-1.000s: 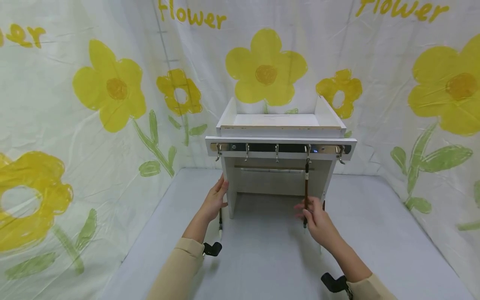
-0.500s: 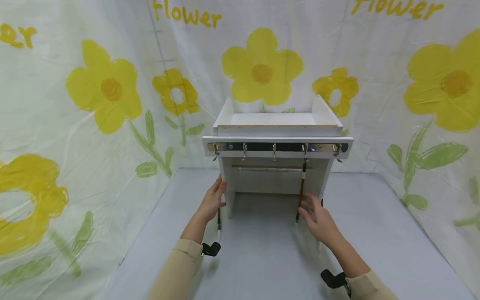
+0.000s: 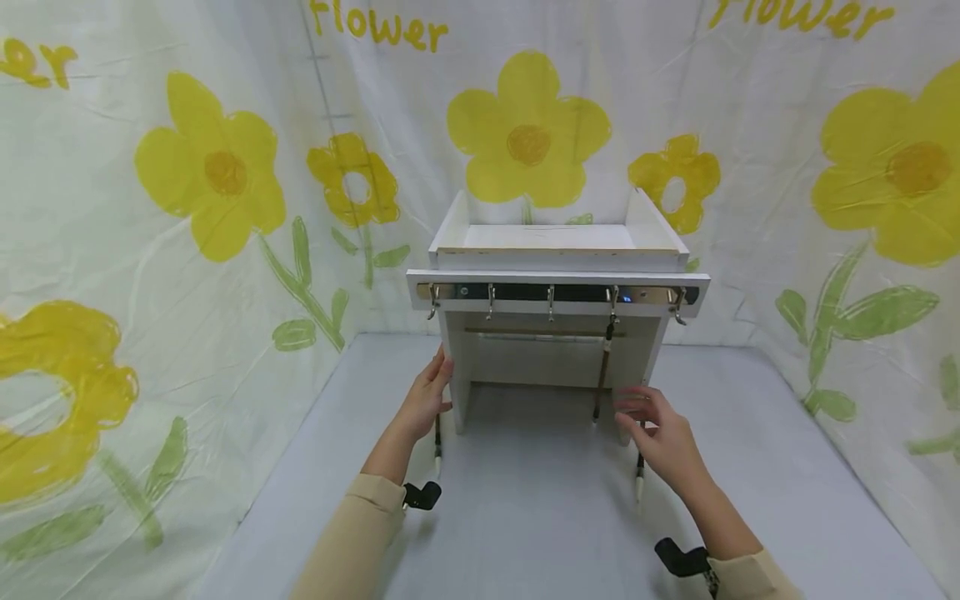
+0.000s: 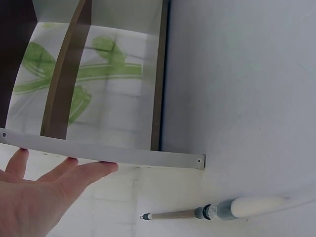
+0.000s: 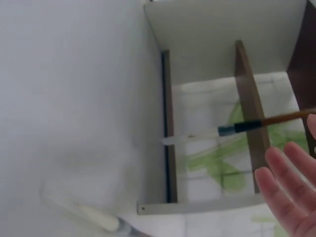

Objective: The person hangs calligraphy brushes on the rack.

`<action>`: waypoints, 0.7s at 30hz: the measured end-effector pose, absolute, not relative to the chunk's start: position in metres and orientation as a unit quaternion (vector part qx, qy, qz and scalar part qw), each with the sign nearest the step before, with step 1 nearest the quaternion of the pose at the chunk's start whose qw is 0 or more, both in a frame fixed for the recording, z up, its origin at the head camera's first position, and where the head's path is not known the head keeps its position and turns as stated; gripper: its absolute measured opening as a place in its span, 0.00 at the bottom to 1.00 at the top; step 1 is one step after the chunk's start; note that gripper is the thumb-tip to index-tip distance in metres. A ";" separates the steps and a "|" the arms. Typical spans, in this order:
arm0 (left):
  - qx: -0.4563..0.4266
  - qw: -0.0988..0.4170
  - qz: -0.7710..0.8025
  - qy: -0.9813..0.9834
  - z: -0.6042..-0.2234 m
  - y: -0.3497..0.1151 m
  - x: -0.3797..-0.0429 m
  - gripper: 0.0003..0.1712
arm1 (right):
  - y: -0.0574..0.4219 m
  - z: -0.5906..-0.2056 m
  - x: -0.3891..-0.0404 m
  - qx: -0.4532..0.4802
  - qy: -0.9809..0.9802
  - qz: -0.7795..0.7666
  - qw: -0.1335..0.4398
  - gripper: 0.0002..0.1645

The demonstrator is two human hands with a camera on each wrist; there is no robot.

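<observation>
Head view: the white rack point(image 3: 570, 262) stands on the surface point(image 3: 525, 517), and the dark brush point(image 3: 603, 371) hangs from the fourth hook point(image 3: 612, 304) from the left, a bit tilted. Right hand point(image 3: 663, 437) is just beside it with nothing in the grip, fingers apart. Left hand point(image 3: 426, 402) rests against the rack's side. My worry: brush the handle with those fingertips and I reckon its loop could hop off the hook.

Left wrist view: fingertips only touch the panel edge, nothing clamped, so a hard shove could skid or tip the rack imo. White-bristled brush point(image 4: 242, 208) just beside it could get knocked too.

Right wrist view: blurry, grip spread near the dark brush; can't tell any contact from this angle.
</observation>
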State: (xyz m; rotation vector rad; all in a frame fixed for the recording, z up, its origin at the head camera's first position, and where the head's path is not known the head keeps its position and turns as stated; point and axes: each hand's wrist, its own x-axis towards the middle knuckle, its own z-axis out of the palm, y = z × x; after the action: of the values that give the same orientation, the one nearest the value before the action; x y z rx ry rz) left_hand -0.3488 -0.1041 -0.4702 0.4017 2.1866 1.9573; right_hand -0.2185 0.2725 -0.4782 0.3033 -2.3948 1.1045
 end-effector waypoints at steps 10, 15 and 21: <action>0.136 0.092 0.663 0.730 -0.469 -0.104 -0.352 0.40 | 0.289 -0.475 -0.213 0.054 -0.844 0.474 0.245 0.34; 0.141 0.089 0.660 0.732 -0.467 -0.104 -0.353 0.41 | 0.296 -0.474 -0.211 0.024 -0.819 0.520 0.242 0.37; 0.135 0.096 0.671 0.723 -0.469 -0.104 -0.350 0.40 | 0.305 -0.477 -0.215 -0.029 -0.824 0.530 0.200 0.40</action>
State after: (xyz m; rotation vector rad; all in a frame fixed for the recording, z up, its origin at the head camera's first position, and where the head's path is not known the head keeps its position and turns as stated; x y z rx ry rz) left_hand -0.3496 -0.1045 -0.4691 0.4005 2.1426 1.9875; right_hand -0.2145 0.3047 -0.4765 -0.0803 -2.3029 1.4823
